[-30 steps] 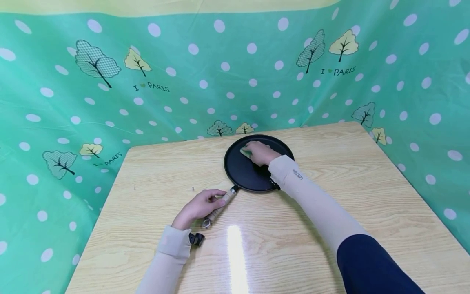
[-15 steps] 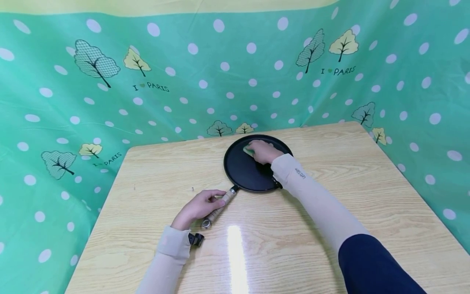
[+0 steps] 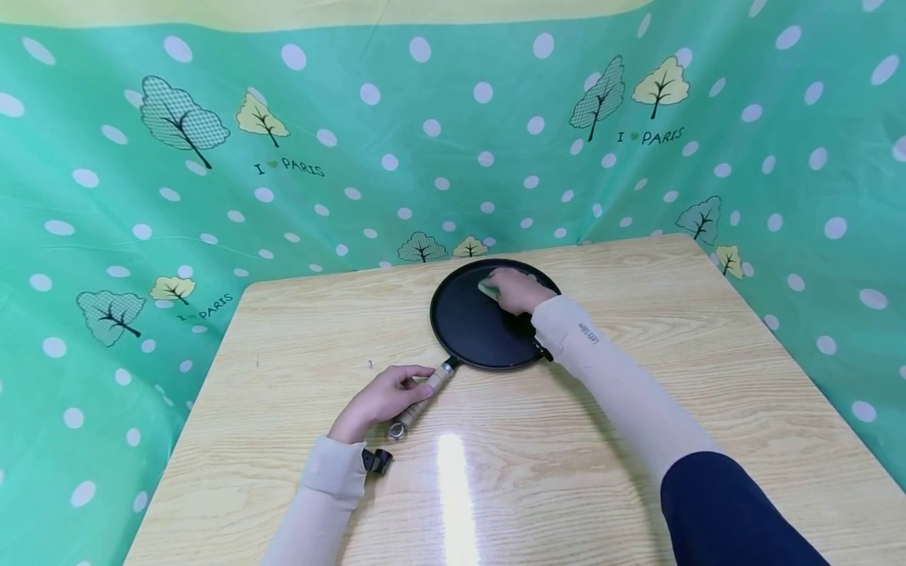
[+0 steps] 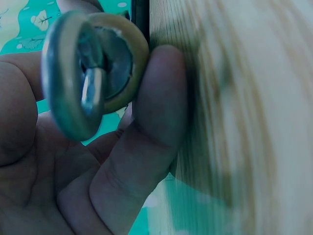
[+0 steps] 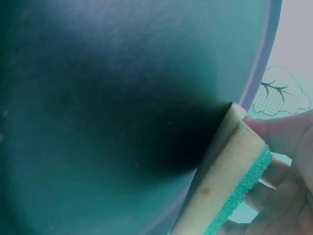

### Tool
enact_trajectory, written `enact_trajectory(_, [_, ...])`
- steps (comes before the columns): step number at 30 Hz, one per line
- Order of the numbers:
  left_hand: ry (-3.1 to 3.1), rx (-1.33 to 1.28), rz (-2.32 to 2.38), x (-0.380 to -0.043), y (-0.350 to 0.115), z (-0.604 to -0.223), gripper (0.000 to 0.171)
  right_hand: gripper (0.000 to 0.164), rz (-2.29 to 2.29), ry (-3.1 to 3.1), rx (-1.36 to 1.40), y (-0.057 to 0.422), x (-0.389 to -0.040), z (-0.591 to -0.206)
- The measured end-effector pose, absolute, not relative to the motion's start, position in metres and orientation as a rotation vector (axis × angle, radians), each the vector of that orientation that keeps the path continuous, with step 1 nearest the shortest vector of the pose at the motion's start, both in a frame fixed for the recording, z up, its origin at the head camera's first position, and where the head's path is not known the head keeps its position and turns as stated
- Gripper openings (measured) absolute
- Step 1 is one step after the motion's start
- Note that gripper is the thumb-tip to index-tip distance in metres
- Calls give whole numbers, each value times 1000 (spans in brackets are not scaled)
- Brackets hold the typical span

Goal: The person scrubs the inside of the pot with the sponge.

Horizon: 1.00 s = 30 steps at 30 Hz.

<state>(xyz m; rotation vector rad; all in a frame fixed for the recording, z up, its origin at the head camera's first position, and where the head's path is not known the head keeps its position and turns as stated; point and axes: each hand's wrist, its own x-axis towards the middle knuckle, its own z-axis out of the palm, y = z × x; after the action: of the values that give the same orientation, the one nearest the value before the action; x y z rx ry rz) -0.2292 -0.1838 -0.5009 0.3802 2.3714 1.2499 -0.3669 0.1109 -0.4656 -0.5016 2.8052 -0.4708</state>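
Note:
A round black frying pan (image 3: 467,326) with a low rim lies flat near the table's back edge, its handle (image 3: 441,378) angled toward the front left. My left hand (image 3: 382,397) grips that handle between thumb and fingers. In the left wrist view, the metal hanging ring (image 4: 51,78) at the handle's end faces the camera, with the thumb (image 4: 159,98) against the side of the grip. On the pan's surface, toward its far side, my right hand (image 3: 518,291) holds a sponge (image 5: 227,178). The sponge is cream with a green scouring layer on the palm side.
A light wood table (image 3: 283,464) carries the pan. Behind and beside it hangs a green dotted curtain (image 3: 396,141) printed with trees. A small dark mark (image 3: 370,363) shows on the wood left of the pan.
My right hand has slid the sponge a short way to the right and slightly back across the pan. The left hand stays on the handle, and the pan has hardly moved.

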Motion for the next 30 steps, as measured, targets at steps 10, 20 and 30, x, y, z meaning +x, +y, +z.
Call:
enact_trajectory(10, [2371, 387, 1248, -229, -185, -502, 40, 52, -442, 2805, -497, 121, -364, -466])
enact_trajectory(20, [2376, 385, 1245, -230, -183, -501, 40, 50, -429, 2813, -538, 134, -359, -465])
enact_trajectory(30, [2392, 386, 1232, -229, -183, -500, 39, 48, -414, 2840, -579, 141, -349, -464])
